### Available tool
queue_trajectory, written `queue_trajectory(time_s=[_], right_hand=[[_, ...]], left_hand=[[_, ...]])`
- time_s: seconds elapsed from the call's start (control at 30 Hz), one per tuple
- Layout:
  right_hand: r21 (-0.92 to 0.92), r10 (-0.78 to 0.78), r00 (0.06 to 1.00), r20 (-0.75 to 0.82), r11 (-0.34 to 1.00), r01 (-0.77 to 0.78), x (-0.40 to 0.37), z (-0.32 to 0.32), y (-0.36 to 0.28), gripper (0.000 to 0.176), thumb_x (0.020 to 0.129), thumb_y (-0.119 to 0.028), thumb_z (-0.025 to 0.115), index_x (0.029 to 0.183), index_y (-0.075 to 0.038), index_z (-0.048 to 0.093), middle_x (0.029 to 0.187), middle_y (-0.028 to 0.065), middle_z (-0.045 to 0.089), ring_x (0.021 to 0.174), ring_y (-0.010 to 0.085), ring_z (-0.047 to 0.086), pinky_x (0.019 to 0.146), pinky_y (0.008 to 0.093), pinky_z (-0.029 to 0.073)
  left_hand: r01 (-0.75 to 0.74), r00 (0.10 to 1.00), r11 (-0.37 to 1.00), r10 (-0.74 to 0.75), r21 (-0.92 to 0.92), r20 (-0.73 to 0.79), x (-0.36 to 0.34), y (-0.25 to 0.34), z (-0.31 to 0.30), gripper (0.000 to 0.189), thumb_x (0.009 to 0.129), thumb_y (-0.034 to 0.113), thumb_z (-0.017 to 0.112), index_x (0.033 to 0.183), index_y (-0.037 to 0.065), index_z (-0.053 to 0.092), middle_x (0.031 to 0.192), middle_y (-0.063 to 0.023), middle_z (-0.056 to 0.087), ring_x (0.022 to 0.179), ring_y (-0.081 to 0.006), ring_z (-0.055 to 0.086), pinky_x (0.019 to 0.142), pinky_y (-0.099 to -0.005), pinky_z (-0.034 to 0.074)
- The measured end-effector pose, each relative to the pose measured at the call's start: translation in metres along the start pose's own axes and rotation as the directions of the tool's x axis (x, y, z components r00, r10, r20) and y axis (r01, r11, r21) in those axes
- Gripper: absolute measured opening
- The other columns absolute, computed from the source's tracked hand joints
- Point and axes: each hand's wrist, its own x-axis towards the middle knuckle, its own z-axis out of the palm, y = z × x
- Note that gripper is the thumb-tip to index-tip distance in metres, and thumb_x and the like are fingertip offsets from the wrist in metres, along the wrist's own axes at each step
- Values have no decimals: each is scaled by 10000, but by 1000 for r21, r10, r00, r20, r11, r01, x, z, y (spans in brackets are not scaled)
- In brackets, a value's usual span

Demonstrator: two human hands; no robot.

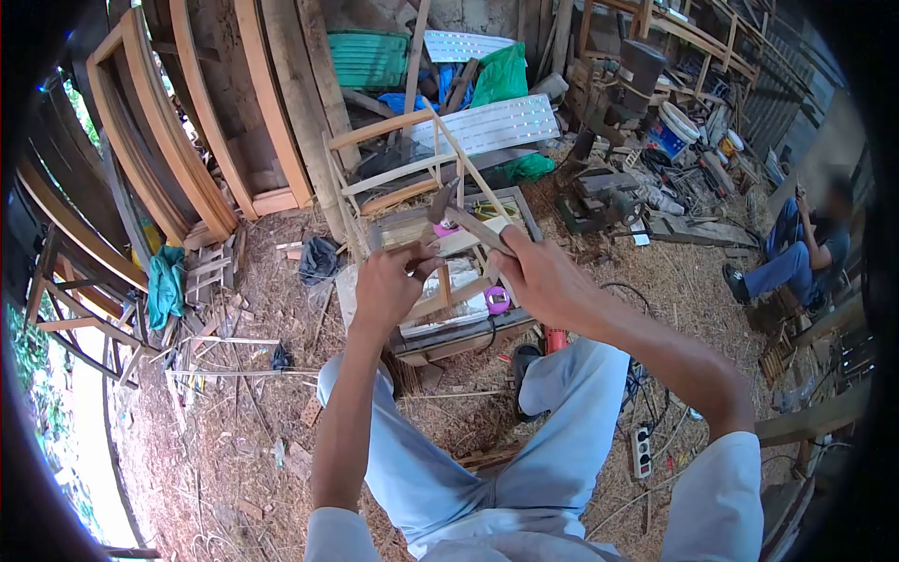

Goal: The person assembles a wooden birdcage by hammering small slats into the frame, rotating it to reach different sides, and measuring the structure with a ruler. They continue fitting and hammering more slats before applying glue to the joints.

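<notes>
My right hand (538,281) grips the wooden handle of a hammer (478,228). Its dark head is up and to the left, just beyond the fingers of my left hand (389,286). Those left fingers are pinched together over a wooden chair frame (445,288); whatever they hold is too small to make out. Slender rails and posts make up the frame, which stands on a low worktable (440,348) in front of my knees. A purple, round tape measure (497,300) lies on the tabletop beside my right hand.
Curved wooden frames (154,122) lean at the left wall. A dark plastic bag (319,260) and wood shavings litter the ground. A power strip (641,452) with cables lies by my right leg. One person (810,239) sits at the right, near piled tools and scrap.
</notes>
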Motion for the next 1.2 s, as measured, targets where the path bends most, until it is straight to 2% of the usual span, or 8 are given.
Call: queue_trajectory(time_s=[0.17,0.4,0.5,0.67,0.77,0.87,0.97,1.2], right_hand=[[-118,-14,999,49,993,19,0,6,7,223,965,-221,474,991,-1,500,698,246,617,709,478,607,656,557,467],[-63,15,996,85,998,-9,0,6,6,251,966,-230,472,1036,10,498,717,250,620,715,475,611,659,555,472],[-37,6,1000,-24,999,-7,0,6,4,270,971,-236,466,1058,17,500,707,246,619,710,472,613,657,557,471],[-48,49,995,89,998,-45,-1,1,-1,288,974,-251,463,1067,18,504,743,259,624,765,455,626,685,564,471],[-20,71,996,50,997,-70,0,2,-4,270,978,-245,454,1041,13,507,756,264,623,768,462,622,684,559,467],[-92,25,999,41,996,-21,-1,7,6,261,983,-240,446,998,14,504,729,259,617,719,469,611,661,549,464],[36,13,1000,-10,999,-13,1,4,5,270,984,-240,451,958,26,495,704,267,602,686,466,601,637,540,446],[75,55,998,-24,996,-53,3,23,30,284,978,-247,478,936,33,493,698,283,587,667,452,596,619,529,417]], left_hand=[[31,997,996,-37,80,73,4,7,-5,187,782,186,736,891,34,734,913,-104,718,783,-290,696,743,-339,533],[68,993,997,-71,32,92,4,5,-6,175,790,156,730,912,31,722,878,-126,715,801,-258,707,703,-323,538],[61,995,997,-64,44,72,6,5,-3,189,780,161,742,910,27,715,863,-133,714,794,-255,708,692,-319,538],[42,994,999,-40,-9,102,8,9,-8,212,767,174,757,910,25,708,829,-129,711,761,-251,706,678,-314,531],[115,986,987,-127,114,105,5,10,-6,207,764,170,758,883,13,695,804,-131,706,732,-246,702,663,-314,521],[-4,1000,998,3,-66,-20,4,2,1,180,788,239,732,841,70,699,715,-96,691,655,-283,673,642,-359,529],[30,1000,999,-30,16,9,5,5,-4,206,780,239,743,828,47,682,720,-100,692,684,-278,684,649,-361,531],[-30,991,990,48,-141,127,8,-3,-8,336,740,270,785,914,28,630,894,-103,715,872,-288,692,737,-372,538]])
